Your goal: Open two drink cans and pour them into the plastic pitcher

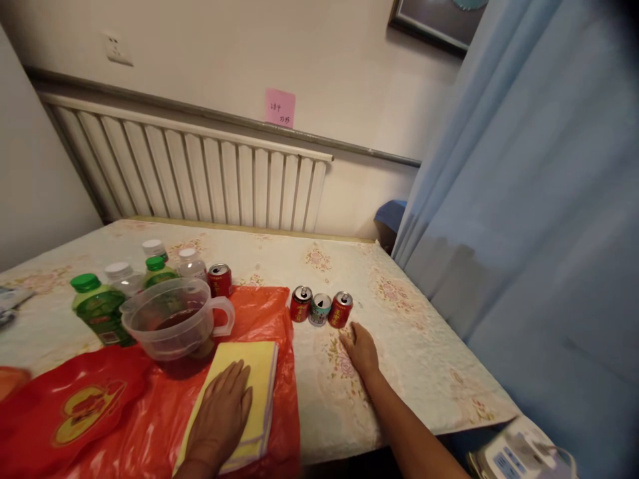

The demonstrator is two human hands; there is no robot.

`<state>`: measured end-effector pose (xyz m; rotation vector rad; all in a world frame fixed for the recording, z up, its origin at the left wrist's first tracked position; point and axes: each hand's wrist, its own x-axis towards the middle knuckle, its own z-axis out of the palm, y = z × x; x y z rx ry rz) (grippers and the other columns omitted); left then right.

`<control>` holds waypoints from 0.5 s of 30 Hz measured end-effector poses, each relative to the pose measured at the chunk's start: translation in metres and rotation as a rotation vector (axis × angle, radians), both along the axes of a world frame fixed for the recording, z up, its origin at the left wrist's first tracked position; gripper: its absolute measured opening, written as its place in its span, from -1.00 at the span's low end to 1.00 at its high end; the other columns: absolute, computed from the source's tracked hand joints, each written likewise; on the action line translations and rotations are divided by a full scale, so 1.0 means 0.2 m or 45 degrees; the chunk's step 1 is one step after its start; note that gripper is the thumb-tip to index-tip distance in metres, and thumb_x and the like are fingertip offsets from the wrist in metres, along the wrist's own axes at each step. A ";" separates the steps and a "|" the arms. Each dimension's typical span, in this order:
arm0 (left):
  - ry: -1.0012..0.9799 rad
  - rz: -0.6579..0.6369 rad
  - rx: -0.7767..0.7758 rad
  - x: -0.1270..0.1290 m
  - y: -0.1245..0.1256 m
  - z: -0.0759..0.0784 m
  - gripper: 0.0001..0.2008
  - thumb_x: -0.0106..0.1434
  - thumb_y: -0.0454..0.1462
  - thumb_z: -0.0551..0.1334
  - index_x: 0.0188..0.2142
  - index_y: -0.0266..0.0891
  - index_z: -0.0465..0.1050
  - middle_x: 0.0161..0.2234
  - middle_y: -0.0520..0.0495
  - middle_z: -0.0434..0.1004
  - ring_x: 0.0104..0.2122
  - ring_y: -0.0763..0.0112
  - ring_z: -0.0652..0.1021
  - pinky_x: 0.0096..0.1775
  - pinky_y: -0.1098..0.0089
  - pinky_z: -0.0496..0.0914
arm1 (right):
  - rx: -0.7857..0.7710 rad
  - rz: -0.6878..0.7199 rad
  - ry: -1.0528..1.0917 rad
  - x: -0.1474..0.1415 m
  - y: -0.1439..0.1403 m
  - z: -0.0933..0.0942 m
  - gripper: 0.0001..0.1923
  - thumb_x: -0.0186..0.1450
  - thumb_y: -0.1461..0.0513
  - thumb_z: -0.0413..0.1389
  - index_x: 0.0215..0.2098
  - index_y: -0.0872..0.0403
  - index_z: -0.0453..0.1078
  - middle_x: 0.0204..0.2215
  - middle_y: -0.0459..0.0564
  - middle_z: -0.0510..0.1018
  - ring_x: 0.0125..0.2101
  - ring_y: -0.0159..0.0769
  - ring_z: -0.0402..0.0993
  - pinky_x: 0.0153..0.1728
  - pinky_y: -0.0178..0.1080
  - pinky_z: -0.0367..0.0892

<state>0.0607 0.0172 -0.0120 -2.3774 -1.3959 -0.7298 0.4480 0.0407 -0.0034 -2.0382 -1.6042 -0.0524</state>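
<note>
My left hand [222, 409] lies flat on a folded yellow cloth [259, 369], its fingers stretched out. The cloth rests on a red plastic sheet [287, 399]. My right hand [362, 351] is down by the tabletop, just in front of a red drink can [341, 311]; its thumb and fingers are apart and hold nothing that I can see. Beside that can stand a pale green and white can [320, 311] and another red can [301, 306], forming a row. All three are upright with opened tops.
Left of the cloth stands a clear plastic measuring jug [167, 326] with dark liquid inside. A red tray [110, 372], several bottles, including a green one [97, 309], and a red can [220, 281] surround it. A blue curtain [524, 233] hangs along the right side.
</note>
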 end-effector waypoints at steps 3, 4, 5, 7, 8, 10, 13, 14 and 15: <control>-0.013 -0.004 0.016 0.00 0.00 0.00 -0.62 0.32 -0.22 0.09 0.04 -0.31 0.50 0.09 -0.27 0.55 0.08 0.07 0.53 0.09 0.09 0.37 | 0.071 -0.025 0.071 -0.01 0.07 0.01 -0.42 0.27 0.10 0.13 0.21 0.14 0.33 0.10 0.20 0.52 0.09 -0.02 0.45 0.09 -0.09 0.31; -0.015 -0.002 0.016 0.00 0.00 0.00 -0.62 0.32 -0.22 0.10 0.05 -0.30 0.49 0.09 -0.27 0.55 0.08 0.07 0.53 0.09 0.09 0.37 | 0.089 -0.018 0.089 -0.02 0.09 0.02 -0.43 0.26 0.11 0.14 0.21 0.09 0.33 0.08 0.15 0.55 0.06 -0.04 0.47 0.06 -0.11 0.33; -0.016 -0.001 0.015 0.00 0.00 0.00 -0.62 0.32 -0.22 0.10 0.05 -0.30 0.49 0.09 -0.27 0.55 0.08 0.07 0.53 0.09 0.09 0.37 | 0.103 -0.009 0.105 -0.02 0.11 0.02 -0.44 0.24 0.12 0.15 0.20 0.06 0.34 0.05 0.11 0.57 0.03 -0.06 0.49 0.03 -0.13 0.34; -0.014 -0.002 0.007 0.00 -0.01 0.01 -0.62 0.32 -0.21 0.11 0.06 -0.30 0.49 0.09 -0.26 0.55 0.08 0.07 0.53 0.09 0.09 0.36 | 0.123 -0.002 0.130 -0.03 0.14 0.03 -0.47 0.23 0.13 0.14 0.17 0.03 0.36 -0.01 0.08 0.60 -0.02 -0.08 0.52 -0.02 -0.16 0.35; -0.013 -0.002 0.002 0.00 -0.01 0.01 -0.62 0.32 -0.21 0.11 0.06 -0.30 0.49 0.09 -0.26 0.55 0.09 0.07 0.53 0.09 0.09 0.37 | 0.127 -0.002 0.139 -0.04 0.16 0.03 -0.49 0.23 0.14 0.14 0.15 0.03 0.37 -0.04 0.08 0.62 -0.04 -0.08 0.52 -0.04 -0.17 0.35; -0.014 0.002 -0.009 0.00 -0.01 0.01 -0.62 0.33 -0.22 0.10 0.05 -0.30 0.49 0.09 -0.25 0.55 0.08 0.08 0.53 0.09 0.10 0.37 | 0.123 0.005 0.142 -0.04 0.18 0.02 -0.53 0.24 0.15 0.12 0.11 0.05 0.39 -0.07 0.09 0.62 -0.07 -0.08 0.53 -0.06 -0.18 0.35; -0.027 0.005 -0.028 0.00 -0.01 0.02 -0.62 0.33 -0.21 0.10 0.05 -0.29 0.50 0.10 -0.24 0.55 0.08 0.09 0.53 0.09 0.10 0.37 | 0.098 0.059 0.115 -0.02 0.19 0.02 -0.57 0.23 0.20 0.09 0.07 0.08 0.40 -0.10 0.10 0.62 -0.07 -0.08 0.51 -0.05 -0.19 0.34; -0.030 0.002 -0.035 0.00 -0.01 0.02 -0.62 0.33 -0.20 0.10 0.05 -0.29 0.50 0.11 -0.24 0.54 0.09 0.08 0.53 0.10 0.10 0.37 | 0.086 0.090 0.099 -0.01 0.19 0.02 -0.57 0.22 0.22 0.07 0.06 0.09 0.40 -0.10 0.09 0.62 -0.07 -0.10 0.51 -0.04 -0.20 0.33; -0.030 -0.001 -0.042 -0.01 -0.01 0.02 -0.61 0.33 -0.19 0.10 0.05 -0.29 0.50 0.11 -0.25 0.53 0.09 0.07 0.53 0.10 0.09 0.37 | 0.073 0.125 0.080 0.01 0.19 0.02 -0.56 0.21 0.26 0.05 0.06 0.09 0.41 -0.10 0.08 0.62 -0.07 -0.12 0.50 -0.02 -0.21 0.32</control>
